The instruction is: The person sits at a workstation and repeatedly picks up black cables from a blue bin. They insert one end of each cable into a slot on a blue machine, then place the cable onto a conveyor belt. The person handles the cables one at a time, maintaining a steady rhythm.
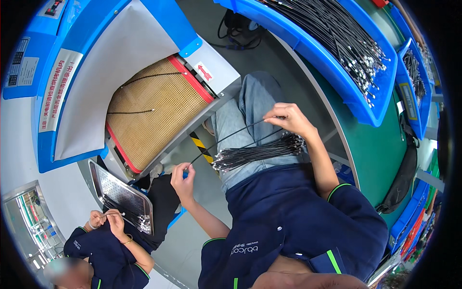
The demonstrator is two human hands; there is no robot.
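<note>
My left hand (183,178) pinches the metal-tipped end of a thin black cable (226,137) low beside my knee. My right hand (288,119) holds the other end of that cable above my lap, so it stretches slack between the two hands. A bundle of similar black cables (257,153) with silver tips lies across my jeans-clad thigh, just under the right hand. In front of my knees runs a tan mesh conveyor belt (159,111) with two single cables lying on it.
A blue bin (327,58) full of black cables sits on the green table (375,144) to my right, with a second bin (414,82) beyond it. At lower left another person's hands (108,219) handle a cable by a perforated metal tray (120,195).
</note>
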